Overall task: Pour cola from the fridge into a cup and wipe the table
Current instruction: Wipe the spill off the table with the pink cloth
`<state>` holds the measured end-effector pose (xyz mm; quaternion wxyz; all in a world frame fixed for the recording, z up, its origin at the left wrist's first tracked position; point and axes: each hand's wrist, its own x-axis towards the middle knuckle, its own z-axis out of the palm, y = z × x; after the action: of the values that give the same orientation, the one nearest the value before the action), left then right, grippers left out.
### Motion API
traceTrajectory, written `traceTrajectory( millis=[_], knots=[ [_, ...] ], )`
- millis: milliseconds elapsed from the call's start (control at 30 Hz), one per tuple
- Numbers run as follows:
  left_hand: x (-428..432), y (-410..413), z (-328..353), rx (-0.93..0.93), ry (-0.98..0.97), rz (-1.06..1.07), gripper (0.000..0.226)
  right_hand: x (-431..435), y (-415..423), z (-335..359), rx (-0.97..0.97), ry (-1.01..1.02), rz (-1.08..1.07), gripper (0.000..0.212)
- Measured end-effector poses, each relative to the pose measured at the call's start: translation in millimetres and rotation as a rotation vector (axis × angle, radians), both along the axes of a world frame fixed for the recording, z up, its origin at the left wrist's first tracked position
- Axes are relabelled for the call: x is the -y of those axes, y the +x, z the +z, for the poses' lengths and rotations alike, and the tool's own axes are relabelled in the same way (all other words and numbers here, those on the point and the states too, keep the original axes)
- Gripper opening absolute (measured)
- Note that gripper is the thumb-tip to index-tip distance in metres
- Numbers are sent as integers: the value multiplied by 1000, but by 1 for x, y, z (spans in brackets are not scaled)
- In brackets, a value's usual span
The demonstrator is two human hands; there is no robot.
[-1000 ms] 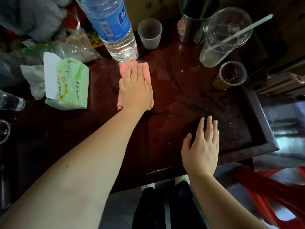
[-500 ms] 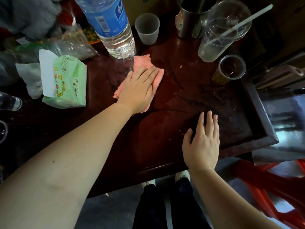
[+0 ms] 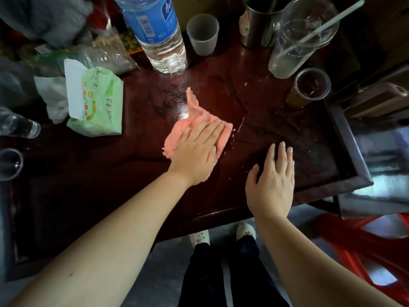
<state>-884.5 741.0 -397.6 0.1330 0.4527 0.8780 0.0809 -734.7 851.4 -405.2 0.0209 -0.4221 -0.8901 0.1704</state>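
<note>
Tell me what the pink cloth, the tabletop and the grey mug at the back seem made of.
Pink cloth: soft fluffy textile, probably microfibre, judging by its fuzzy edges. Tabletop: dark red-brown wood, apparently lacquered; it reflects light glossily. Grey mug: likely stainless steel, with a dull brushed sheen.

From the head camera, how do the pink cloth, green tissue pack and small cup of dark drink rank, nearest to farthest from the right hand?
1. Pink cloth, left of the right hand, under the left hand.
2. Small cup of dark drink, ahead, right.
3. Green tissue pack, far left.
</note>
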Motion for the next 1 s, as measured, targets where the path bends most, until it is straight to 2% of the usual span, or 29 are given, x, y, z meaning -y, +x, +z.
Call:
traceTrajectory(
  millis=[200, 300, 367, 500, 767, 1000],
  knots=[
    [9, 26, 2, 48, 67, 45, 58, 0, 1, -1, -2, 8, 5, 59],
    [16, 20, 0, -122, -44, -28, 55, 0, 0, 0, -10, 8, 2, 59],
    [18, 16, -2, -208, -75, 9, 56, 0, 0, -1, -16, 10, 1, 58],
    [12, 15, -8, -145, -36, 113, 57, 0, 0, -1, -18, 12, 2, 58],
    [-18, -5, -17, -157, -58, 438, 55, 0, 0, 0, -8, 4, -1, 58],
    [-38, -47, -11, -97, 79, 522, 49, 0, 1, -1, 26, -1, 2, 59]
  ],
)
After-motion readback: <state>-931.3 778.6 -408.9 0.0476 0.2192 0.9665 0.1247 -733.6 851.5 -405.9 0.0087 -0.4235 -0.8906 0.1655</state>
